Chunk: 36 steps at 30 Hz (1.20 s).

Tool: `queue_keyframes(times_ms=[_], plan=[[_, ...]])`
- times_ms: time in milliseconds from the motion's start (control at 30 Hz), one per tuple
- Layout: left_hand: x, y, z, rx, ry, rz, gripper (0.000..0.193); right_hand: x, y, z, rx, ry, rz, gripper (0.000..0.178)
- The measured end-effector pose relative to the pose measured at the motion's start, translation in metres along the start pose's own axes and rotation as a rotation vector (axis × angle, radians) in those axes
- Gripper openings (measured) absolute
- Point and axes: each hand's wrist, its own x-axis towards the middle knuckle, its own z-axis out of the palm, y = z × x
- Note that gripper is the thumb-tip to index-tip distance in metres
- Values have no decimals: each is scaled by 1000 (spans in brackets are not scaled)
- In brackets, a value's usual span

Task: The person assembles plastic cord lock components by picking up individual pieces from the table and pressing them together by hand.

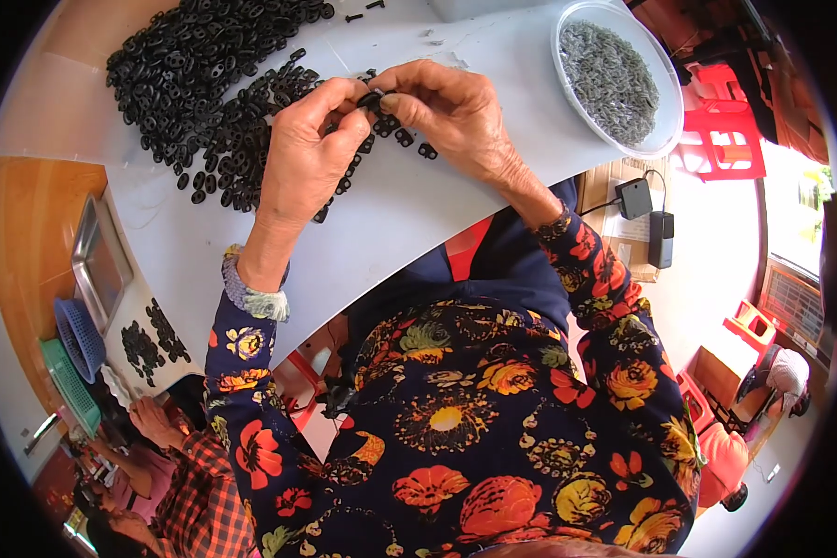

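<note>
My left hand (305, 153) and my right hand (463, 119) meet above the white table (391, 219), thumbs and fingertips pinched together. Between them is a small black oval plastic piece (371, 99), mostly covered by the fingers, with both hands gripping it. Several similar black pieces lie just under and beside the fingertips. Left of my left hand spreads a large heap of black oval pieces (191, 79), many with two holes. Right of my right hand stands a clear round tub (672, 126) full of small grey, metallic-looking pieces (609, 86), too fine to make out singly.
Two small black pegs (365, 11) lie at the far edge. To the lower left are a metal tray (102, 256), a blue basket (76, 337), a green basket (68, 386) and a co-worker's checked sleeve (209, 465). A cardboard box (604, 200) with black adapters (634, 199) and red stools (716, 139) stand right.
</note>
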Motion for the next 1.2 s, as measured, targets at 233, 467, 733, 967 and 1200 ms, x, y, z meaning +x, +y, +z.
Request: queue_keyframes(times_ms=[233, 467, 733, 967, 1200], plan=[[-1, -6, -3, -142, 79, -32, 13, -1, -8, -5, -160, -73, 84, 17], [-1, -15, -3, -330, 91, -39, 18, 1, 4, 1, -136, 7, -64, 18], [7, -10, -8, -198, 29, -42, 23, 1, 5, 0, -37, -13, 12, 20], [14, -4, -11, -125, 38, 52, 22, 1, 6, -2, 18, 3, 30, 20], [18, -4, -12, -46, 17, 61, 23, 0, 2, -3, 54, -41, 25, 23]])
